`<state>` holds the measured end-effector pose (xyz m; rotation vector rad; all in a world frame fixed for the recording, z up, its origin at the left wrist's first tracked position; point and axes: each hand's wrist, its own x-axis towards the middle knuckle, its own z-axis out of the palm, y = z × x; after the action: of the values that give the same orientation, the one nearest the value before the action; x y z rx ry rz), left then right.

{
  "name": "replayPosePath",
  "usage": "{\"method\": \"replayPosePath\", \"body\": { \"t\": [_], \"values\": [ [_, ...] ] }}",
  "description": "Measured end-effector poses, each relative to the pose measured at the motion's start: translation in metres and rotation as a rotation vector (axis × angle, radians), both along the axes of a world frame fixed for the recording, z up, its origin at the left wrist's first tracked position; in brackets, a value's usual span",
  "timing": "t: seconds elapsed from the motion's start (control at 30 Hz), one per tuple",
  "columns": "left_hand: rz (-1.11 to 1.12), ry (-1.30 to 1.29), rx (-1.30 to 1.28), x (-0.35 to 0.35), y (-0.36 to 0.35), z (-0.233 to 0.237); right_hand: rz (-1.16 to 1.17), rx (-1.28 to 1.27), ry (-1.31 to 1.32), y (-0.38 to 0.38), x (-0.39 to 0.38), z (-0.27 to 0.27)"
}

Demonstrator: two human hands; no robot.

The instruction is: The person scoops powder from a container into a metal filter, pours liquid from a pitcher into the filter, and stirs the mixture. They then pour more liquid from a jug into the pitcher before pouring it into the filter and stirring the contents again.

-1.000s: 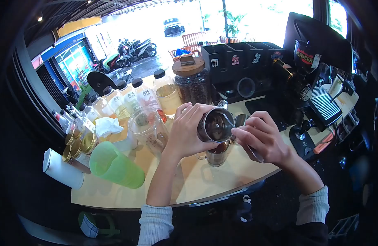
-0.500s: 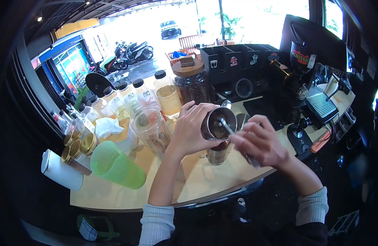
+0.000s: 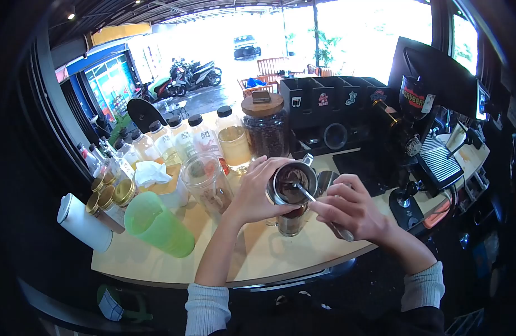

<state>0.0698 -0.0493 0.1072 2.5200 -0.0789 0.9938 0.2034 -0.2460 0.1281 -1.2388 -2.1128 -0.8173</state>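
My left hand (image 3: 256, 191) is wrapped round a metal pitcher (image 3: 282, 175), its mouth tipped toward me. Dark brown stuff coats the pitcher's inside. A metal spoon (image 3: 305, 192) reaches into it, gripped in the closed fingers of my right hand (image 3: 356, 213); the end of its handle sticks out below that hand. Under the pitcher a glass mug (image 3: 290, 226) with dark contents stands on the counter, its top partly covered by the pitcher. Left of my left hand is a clear, wide-mouthed jar (image 3: 205, 185).
Around the counter (image 3: 151, 271) stand a green cup (image 3: 160, 227), a white tumbler (image 3: 84, 223), gold-lidded jars (image 3: 123, 193), a tissue box (image 3: 171, 193), several bottles (image 3: 205, 137) and a jar of coffee beans (image 3: 265, 131). A coffee grinder (image 3: 412, 106) is at the right.
The spoon has shifted inside the pitcher, and my right hand has moved slightly with it. The pitcher sits a little further left and lower in view. The camera has tilted slightly.
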Motion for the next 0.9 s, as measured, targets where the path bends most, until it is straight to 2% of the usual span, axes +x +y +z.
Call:
{"method": "replayPosePath", "body": {
  "t": [0.13, 0.5, 0.57, 0.9],
  "values": [
    [0.037, 0.072, -0.174, -0.009, -0.007, -0.005, -0.027, -0.069, 0.141, 0.006, 0.013, 0.004],
    [0.065, 0.146, -0.401, -0.009, -0.008, -0.024, 0.028, -0.125, 0.203, 0.010, 0.021, -0.006],
    [0.003, 0.135, -0.469, -0.007, -0.007, -0.029, 0.022, -0.107, 0.193, 0.012, 0.023, -0.008],
    [-0.032, 0.167, -0.510, -0.008, -0.008, -0.033, 0.061, -0.101, 0.133, 0.017, 0.025, -0.012]
  ]
}}
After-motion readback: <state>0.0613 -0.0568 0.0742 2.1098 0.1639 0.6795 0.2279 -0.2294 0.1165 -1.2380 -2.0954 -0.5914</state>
